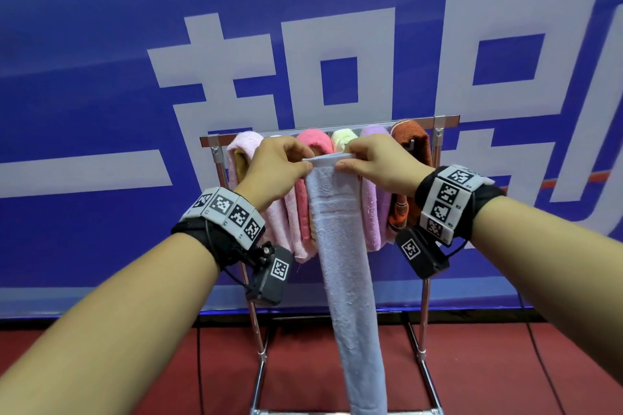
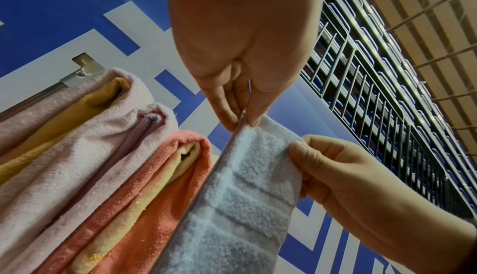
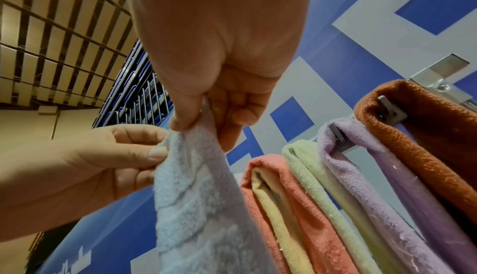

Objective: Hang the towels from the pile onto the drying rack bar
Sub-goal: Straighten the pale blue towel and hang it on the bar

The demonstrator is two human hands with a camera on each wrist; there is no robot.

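Note:
A long pale blue towel (image 1: 340, 246) hangs straight down in front of the drying rack bar (image 1: 445, 120). My left hand (image 1: 279, 165) pinches its top left corner and my right hand (image 1: 374, 162) pinches its top right corner, the top edge stretched between them at bar height. In the left wrist view the left hand (image 2: 240, 123) pinches the blue towel (image 2: 242, 197) at its edge. In the right wrist view the right hand (image 3: 198, 123) pinches the blue towel (image 3: 201, 197) by its corner. Several towels hang on the bar: light pink (image 1: 246, 145), pink (image 1: 315, 141), pale yellow (image 1: 344, 138), lilac (image 1: 374, 131), rust brown (image 1: 411, 135).
The rack's chrome legs (image 1: 425, 313) and base frame (image 1: 259, 381) stand on a red floor (image 1: 135, 367), against a blue banner with white characters (image 1: 101, 77). Black cables (image 1: 539, 357) run over the floor at the right. The pile is out of view.

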